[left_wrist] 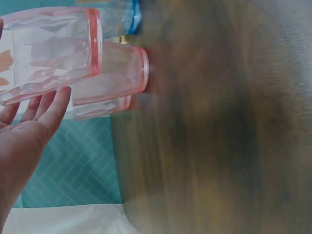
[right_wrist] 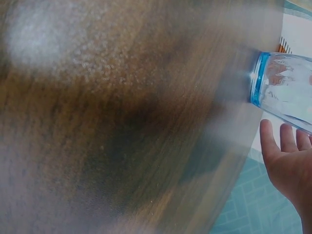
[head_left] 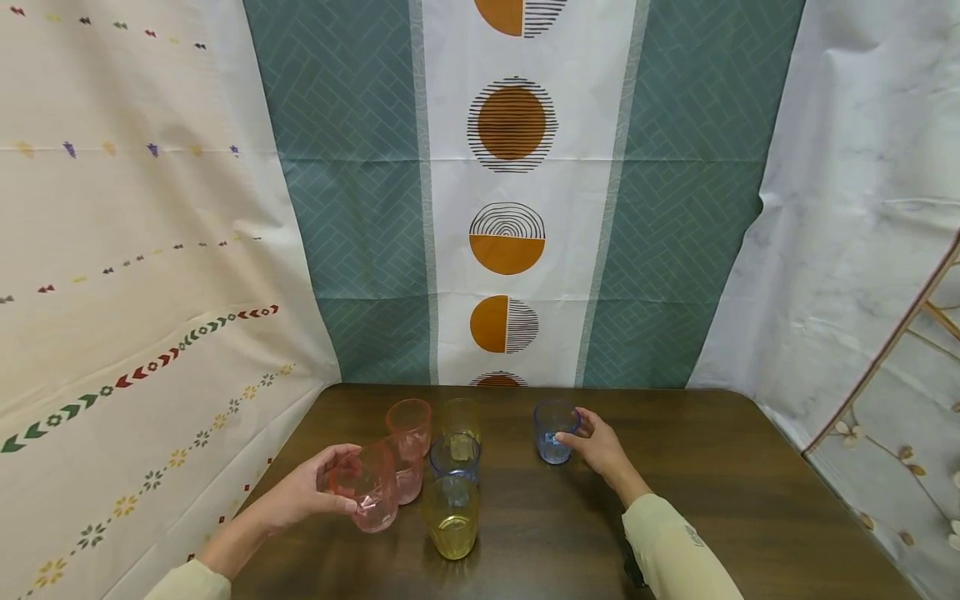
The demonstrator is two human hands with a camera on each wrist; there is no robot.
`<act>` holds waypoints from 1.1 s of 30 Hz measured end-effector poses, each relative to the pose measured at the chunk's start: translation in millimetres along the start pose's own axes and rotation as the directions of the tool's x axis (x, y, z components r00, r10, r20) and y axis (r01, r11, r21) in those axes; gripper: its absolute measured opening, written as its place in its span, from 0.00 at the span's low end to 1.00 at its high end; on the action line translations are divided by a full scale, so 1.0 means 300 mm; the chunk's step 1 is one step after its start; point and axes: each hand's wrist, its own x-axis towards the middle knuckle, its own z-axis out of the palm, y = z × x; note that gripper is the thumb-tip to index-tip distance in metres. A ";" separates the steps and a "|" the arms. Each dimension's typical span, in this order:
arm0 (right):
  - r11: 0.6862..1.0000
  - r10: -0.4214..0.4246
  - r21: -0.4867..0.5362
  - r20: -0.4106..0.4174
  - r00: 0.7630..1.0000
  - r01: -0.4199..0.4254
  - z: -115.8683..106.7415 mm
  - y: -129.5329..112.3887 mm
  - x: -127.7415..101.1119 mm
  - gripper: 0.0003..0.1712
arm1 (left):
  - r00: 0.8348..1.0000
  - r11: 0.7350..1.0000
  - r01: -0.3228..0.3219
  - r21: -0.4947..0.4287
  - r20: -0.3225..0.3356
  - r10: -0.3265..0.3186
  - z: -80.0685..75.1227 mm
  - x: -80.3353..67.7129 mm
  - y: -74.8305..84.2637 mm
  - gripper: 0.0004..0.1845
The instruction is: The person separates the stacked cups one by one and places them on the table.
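Observation:
My left hand [head_left: 318,487] holds a clear pink tumbler [head_left: 367,493] between thumb and fingers; in the left wrist view its base hangs above the tabletop. Right behind it stand a second pink tumbler [head_left: 408,479] and a third pink tumbler [head_left: 409,419]. Beside these, a yellow tumbler [head_left: 462,417] is at the back, a blue tumbler [head_left: 455,458] in the middle and another yellow tumbler [head_left: 452,525] in front. Over to the right, my right hand [head_left: 600,446] grips a separate blue tumbler [head_left: 553,442] from its right side. Whether that base touches the wood, I cannot tell.
The dark wooden table [head_left: 540,533] carries all the tumblers. A teal and white curtain [head_left: 375,250] hangs along its back edge. Patterned cloth [head_left: 150,333] closes off the left, and a pale floral cloth [head_left: 840,292] the right.

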 end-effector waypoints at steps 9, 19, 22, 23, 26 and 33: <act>1.000 -0.001 -0.009 -0.005 1.000 0.001 0.000 0.000 -0.001 0.47 | 1.000 0.999 0.011 0.033 0.022 -0.012 0.028 -0.010 -0.081 0.42; 1.000 -0.004 0.004 -0.005 1.000 0.004 0.001 0.002 0.000 0.46 | 0.999 1.000 0.004 0.002 0.035 -0.004 0.044 -0.017 -0.134 0.43; 1.000 -0.009 0.004 -0.001 1.000 0.009 0.002 0.000 -0.002 0.45 | 0.999 1.000 0.017 0.003 0.046 -0.017 0.050 -0.018 -0.141 0.44; 1.000 -0.010 0.008 0.000 1.000 0.010 0.001 -0.001 -0.003 0.45 | 0.999 1.000 0.021 0.007 0.048 -0.021 0.052 -0.017 -0.144 0.44; 1.000 -0.012 0.017 0.000 1.000 0.012 -0.001 -0.002 -0.008 0.47 | 0.998 0.999 0.035 0.013 0.053 -0.036 0.058 -0.013 -0.152 0.44; 1.000 -0.008 0.018 -0.007 1.000 0.008 0.003 -0.013 -0.028 0.47 | 0.997 0.998 0.060 0.009 0.046 -0.061 0.064 -0.005 -0.163 0.44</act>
